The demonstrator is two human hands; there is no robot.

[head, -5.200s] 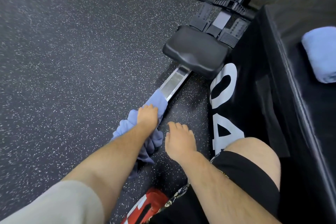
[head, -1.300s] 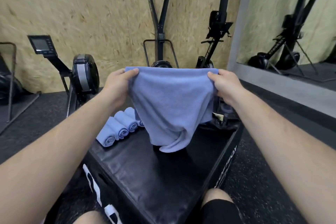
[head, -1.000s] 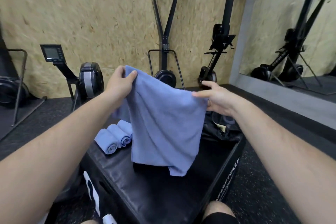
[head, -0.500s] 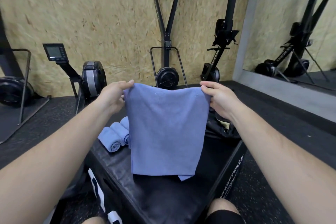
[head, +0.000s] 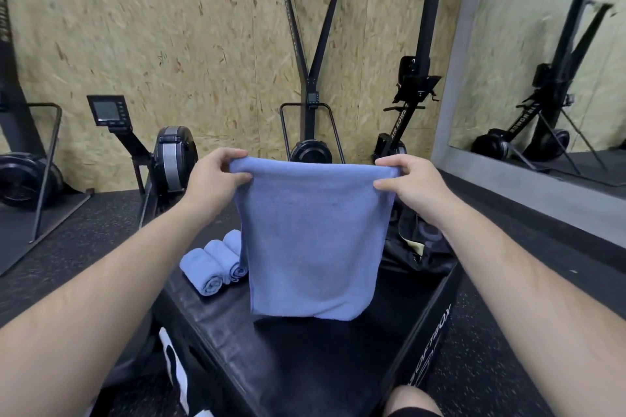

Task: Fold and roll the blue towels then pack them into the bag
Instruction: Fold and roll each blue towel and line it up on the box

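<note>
A blue towel hangs flat in the air above a black padded box. My left hand pinches its top left corner and my right hand pinches its top right corner. The towel's lower edge hovers just over the box top. Rolled blue towels lie side by side on the box's far left part, partly hidden by the hanging towel. A black bag sits on the box's far right, behind my right wrist.
Rowing machines stand along the wooden wall: one with a monitor at left, upright ones behind the box. A mirror covers the right wall. Speckled black floor surrounds the box. My knee shows at the bottom.
I picked the towel off the floor by the rower rail, lifted it over the box and shook it out. It now hangs straighter, held level by both top corners.
</note>
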